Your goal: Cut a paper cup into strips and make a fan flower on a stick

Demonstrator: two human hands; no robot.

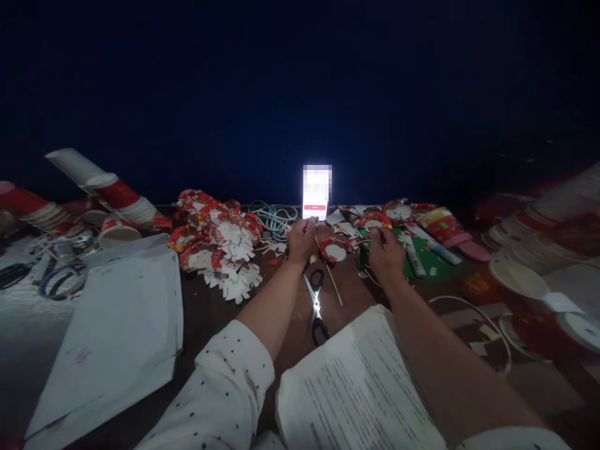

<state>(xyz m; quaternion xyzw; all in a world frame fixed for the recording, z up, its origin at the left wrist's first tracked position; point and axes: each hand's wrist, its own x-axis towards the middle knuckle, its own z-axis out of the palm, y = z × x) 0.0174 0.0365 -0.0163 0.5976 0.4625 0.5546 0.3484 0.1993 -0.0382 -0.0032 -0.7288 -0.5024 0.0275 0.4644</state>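
A lit phone (315, 195) stands upright at the table's far edge. My left hand (302, 240) is just below it, fingers curled together at its lower edge; whether they grip anything is hidden. To the right, my right hand (388, 255) has its fingertips drawn together, close to a red patterned paper piece (375, 220); what they pinch, if anything, is too small to make out. Between my forearms lie scissors (317, 305) with black handles, blades partly spread, and a thin wooden stick (334, 284). A red-rimmed paper ring (334, 251) rests between the hands.
Cut paper-cup pieces (220, 237) are heaped left of centre, beside a coiled light-blue cord (276, 219). White sheets (122, 319) and stacked cups (124, 200) lie at left. At right are a green mat (438, 265), glue-like tubes (414, 257) and cups. A printed sheet (351, 387) lies in front.
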